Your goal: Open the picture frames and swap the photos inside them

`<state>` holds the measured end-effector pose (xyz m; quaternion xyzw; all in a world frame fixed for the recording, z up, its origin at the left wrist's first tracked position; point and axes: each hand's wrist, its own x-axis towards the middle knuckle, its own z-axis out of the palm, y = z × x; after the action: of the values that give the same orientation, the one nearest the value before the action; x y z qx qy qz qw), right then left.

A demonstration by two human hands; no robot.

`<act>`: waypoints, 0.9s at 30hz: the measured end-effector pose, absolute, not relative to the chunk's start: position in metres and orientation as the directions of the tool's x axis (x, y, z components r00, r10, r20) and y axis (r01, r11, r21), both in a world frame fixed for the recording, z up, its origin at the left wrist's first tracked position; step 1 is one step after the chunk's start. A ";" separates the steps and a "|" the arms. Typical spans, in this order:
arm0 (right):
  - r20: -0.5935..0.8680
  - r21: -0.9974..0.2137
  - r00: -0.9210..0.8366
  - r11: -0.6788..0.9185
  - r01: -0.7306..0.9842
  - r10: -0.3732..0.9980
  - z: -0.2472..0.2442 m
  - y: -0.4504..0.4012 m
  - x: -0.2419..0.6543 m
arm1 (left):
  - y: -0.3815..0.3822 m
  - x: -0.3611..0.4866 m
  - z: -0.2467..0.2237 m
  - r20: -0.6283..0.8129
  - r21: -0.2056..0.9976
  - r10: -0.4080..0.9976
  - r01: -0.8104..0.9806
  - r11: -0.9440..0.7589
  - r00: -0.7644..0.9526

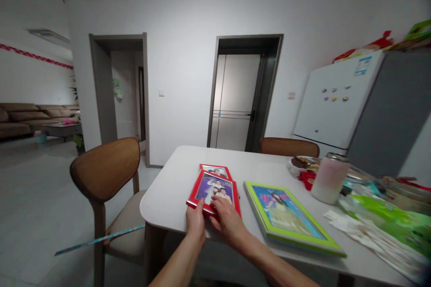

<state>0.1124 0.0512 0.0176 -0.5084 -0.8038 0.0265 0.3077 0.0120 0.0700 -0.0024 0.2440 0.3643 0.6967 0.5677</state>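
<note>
A red photo frame [201,187] with a group picture on a purple ground is tilted up at the near part of the white table [168,197]. My left hand [195,219] grips its lower left edge, thumb on the front and the other fingers mostly hidden below. On the lower right edge, my right hand [227,216] is closed, with fingers over the front of the frame. Just beyond lies a second red photo frame [226,171], partly covered by the first. To the right rests a larger green photo frame [298,222] holding a portrait.
Along the table's right side are a pink-white bottle [330,179], white gloves [367,233], a green plastic package [380,213] and other clutter. A wooden chair [107,170] stands left with a patterned blue strip [101,238] across it. Another chair [289,147] is at the far side.
</note>
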 end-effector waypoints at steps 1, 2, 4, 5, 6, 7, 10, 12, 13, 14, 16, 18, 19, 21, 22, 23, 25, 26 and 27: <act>0.467 -0.444 -0.270 0.487 0.752 0.842 0.020 0.046 0.111 | 0.065 0.011 0.002 -0.024 0.794 0.965 -0.591 -0.141 -0.262; 0.460 -0.540 -0.241 0.485 0.688 0.855 0.024 0.042 0.111 | 0.059 0.009 0.007 0.024 0.804 0.962 -0.566 -0.181 -0.273; 0.425 -0.738 -0.163 0.446 0.507 0.890 0.038 0.034 0.112 | 0.044 0.005 0.020 0.138 0.840 0.950 -0.475 -0.261 -0.279; 0.392 -0.826 -0.114 0.404 0.393 0.913 0.046 0.030 0.113 | 0.036 0.003 0.028 0.211 0.865 0.939 -0.395 -0.309 -0.272; 0.349 -0.896 -0.066 0.354 0.267 0.935 0.054 0.025 0.115 | 0.027 0.002 0.036 0.296 0.886 0.923 -0.289 -0.362 -0.247; 0.302 -0.943 -0.026 0.303 0.138 0.953 0.062 0.021 0.117 | 0.019 0.000 0.043 0.385 0.894 0.903 -0.164 -0.416 -0.193; 0.188 -0.965 0.024 0.190 -0.184 0.982 0.078 0.006 0.128 | -0.005 -0.001 0.054 0.552 0.811 0.829 0.177 -0.558 0.085; 0.138 -0.947 0.017 0.137 -0.289 0.990 0.079 -0.001 0.138 | -0.017 0.000 0.050 0.569 0.697 0.776 0.341 -0.631 0.273; 0.104 -0.948 0.016 0.104 -0.301 0.994 0.076 -0.002 0.143 | -0.020 0.001 0.046 0.554 0.631 0.752 0.409 -0.659 0.357; 0.069 -0.953 0.014 0.070 -0.293 0.998 0.073 -0.003 0.148 | -0.023 0.002 0.040 0.525 0.566 0.733 0.466 -0.680 0.432; 0.014 -0.974 0.006 0.015 -0.228 1.000 0.063 -0.001 0.157 | -0.027 0.007 0.029 0.442 0.459 0.709 0.541 -0.705 0.550; 0.000 -0.994 -0.008 -0.001 -0.109 1.000 0.051 0.004 0.162 | -0.030 0.013 0.019 0.356 0.392 0.708 0.591 -0.705 0.610; 0.005 -1.000 -0.013 0.005 -0.031 1.000 0.044 0.007 0.164 | -0.031 0.016 0.015 0.320 0.375 0.714 0.608 -0.699 0.623; 0.030 -0.987 -0.016 0.032 0.155 0.999 0.032 0.012 0.167 | -0.033 0.022 0.008 0.265 0.361 0.717 0.623 -0.694 0.645; 0.052 -0.964 -0.011 0.053 0.260 0.999 0.027 0.014 0.169 | -0.034 0.025 0.004 0.250 0.361 0.716 0.623 -0.694 0.652; 0.078 -0.926 -0.002 0.073 0.369 0.997 0.022 0.015 0.170 | -0.034 0.027 0.001 0.247 0.366 0.713 0.618 -0.695 0.656; 0.142 -0.807 0.026 0.100 0.582 0.990 0.015 0.017 0.172 | -0.034 0.030 -0.006 0.259 0.384 0.706 0.600 -0.702 0.659; 0.168 -0.734 0.033 0.103 0.671 0.985 0.012 0.017 0.173 | -0.033 0.030 -0.009 0.267 0.392 0.703 0.592 -0.704 0.659; 0.189 -0.663 0.032 0.104 0.741 0.981 0.011 0.017 0.174 | -0.032 0.030 -0.011 0.268 0.399 0.699 0.584 -0.707 0.662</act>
<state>0.1736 0.0170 0.0112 -0.6426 -0.6701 0.1872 0.3208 0.0301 -0.0324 -0.0110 0.9008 0.3563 0.2045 0.1404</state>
